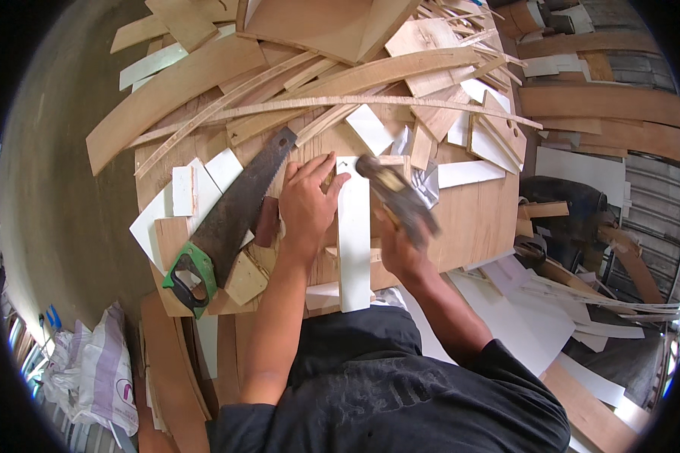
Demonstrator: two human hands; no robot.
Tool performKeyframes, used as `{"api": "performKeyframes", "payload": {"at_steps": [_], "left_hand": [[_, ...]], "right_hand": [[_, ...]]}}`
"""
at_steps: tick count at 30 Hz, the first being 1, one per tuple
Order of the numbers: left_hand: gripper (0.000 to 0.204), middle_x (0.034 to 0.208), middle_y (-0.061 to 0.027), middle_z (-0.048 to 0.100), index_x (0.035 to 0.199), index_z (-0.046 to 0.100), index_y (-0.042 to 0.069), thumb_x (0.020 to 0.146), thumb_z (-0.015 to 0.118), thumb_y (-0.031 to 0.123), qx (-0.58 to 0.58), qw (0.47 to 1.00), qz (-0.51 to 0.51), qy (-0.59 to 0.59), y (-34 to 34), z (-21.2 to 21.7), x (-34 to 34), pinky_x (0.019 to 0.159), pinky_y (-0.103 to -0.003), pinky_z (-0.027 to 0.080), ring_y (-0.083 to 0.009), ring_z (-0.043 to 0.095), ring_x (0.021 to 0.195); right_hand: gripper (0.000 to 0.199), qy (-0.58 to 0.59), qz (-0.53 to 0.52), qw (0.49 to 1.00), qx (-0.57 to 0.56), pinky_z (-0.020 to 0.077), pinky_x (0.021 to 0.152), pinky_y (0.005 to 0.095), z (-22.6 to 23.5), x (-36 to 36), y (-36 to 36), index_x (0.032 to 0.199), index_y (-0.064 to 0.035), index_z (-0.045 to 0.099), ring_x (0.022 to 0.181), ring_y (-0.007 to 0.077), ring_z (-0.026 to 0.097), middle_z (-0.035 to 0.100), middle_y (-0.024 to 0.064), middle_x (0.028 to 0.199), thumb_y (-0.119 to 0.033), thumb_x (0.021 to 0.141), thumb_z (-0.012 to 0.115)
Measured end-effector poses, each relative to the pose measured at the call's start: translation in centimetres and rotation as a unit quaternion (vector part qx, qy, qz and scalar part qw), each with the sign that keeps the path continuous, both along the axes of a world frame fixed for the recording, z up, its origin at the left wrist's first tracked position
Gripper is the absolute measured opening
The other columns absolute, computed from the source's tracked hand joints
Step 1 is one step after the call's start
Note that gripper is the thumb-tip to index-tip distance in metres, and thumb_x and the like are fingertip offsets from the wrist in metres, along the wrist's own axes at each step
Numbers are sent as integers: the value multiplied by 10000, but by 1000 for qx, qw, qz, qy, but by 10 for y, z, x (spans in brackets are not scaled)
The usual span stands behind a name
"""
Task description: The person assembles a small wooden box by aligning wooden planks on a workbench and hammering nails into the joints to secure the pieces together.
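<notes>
One blurry hammer [394,190] on my feed, right hand [404,251] wrapped round it; left hand [308,198] spread out against the white strip [354,245].

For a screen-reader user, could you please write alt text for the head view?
A person's right hand holds a hammer near the far end of a white board, where the left hand rests; a green-handled saw lies among wood scraps.

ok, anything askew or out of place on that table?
Mainly the handsaw: it lies slantwise over loose offcuts, its green handle near the table edge, close beside the left hand. Looks like an awkward spot while the right hand holds a hammer. No spill visible.
</notes>
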State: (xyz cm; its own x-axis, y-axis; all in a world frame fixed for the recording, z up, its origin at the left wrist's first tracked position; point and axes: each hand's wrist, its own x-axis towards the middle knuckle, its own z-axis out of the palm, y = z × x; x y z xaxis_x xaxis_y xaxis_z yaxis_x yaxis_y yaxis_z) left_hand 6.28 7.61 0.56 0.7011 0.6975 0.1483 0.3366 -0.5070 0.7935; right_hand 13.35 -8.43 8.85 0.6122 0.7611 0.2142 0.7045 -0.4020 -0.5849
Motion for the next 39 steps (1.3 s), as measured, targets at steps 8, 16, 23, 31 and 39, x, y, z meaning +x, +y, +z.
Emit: {"api": "performKeyframes", "payload": {"at_steps": [8,16,23,31,39], "left_hand": [[430,1222,-42,792,1243,818,89,906,834,355,9,1000,-2,19,-2,-2,-1,956,-363,551,-287,658,1040],[415,1201,-67,799,1222,820,72,891,849,321,15,1000,0,1,-2,-5,-3,949,-376,547,-299,669,1005],[472,1233,-72,793,1258,803,57,913,825,378,3,1000,-7,3,2,-2,-1,986,-380,547,-306,673,1060],[757,1470,-253,636,1528,569,-19,959,780,433,37,998,47,-5,-15,9,-13,1076,-490,509,-418,632,1190],[835,1666,-355,340,1618,345,-126,1040,662,387,21,998,1,60,-128,30,-57,1197,-583,401,-509,443,1482]], "right_hand": [[234,-21,20,997,68,560,629,539,-3,8,3,1137,7,706,731,483,697,707,252,920,-158,973,734],[342,31,-30,999,30,564,665,547,1,10,6,1245,22,690,781,490,715,710,272,842,-211,997,732],[409,131,-86,984,-85,574,724,516,-13,6,5,1359,51,623,806,502,718,731,276,898,-188,1036,701],[317,103,-115,985,-80,515,665,429,-18,14,-26,1290,-23,626,733,298,671,674,151,853,-255,1076,652],[482,29,65,986,-151,578,710,445,0,47,-43,1409,-167,651,866,358,742,743,107,986,-211,945,774]]}}
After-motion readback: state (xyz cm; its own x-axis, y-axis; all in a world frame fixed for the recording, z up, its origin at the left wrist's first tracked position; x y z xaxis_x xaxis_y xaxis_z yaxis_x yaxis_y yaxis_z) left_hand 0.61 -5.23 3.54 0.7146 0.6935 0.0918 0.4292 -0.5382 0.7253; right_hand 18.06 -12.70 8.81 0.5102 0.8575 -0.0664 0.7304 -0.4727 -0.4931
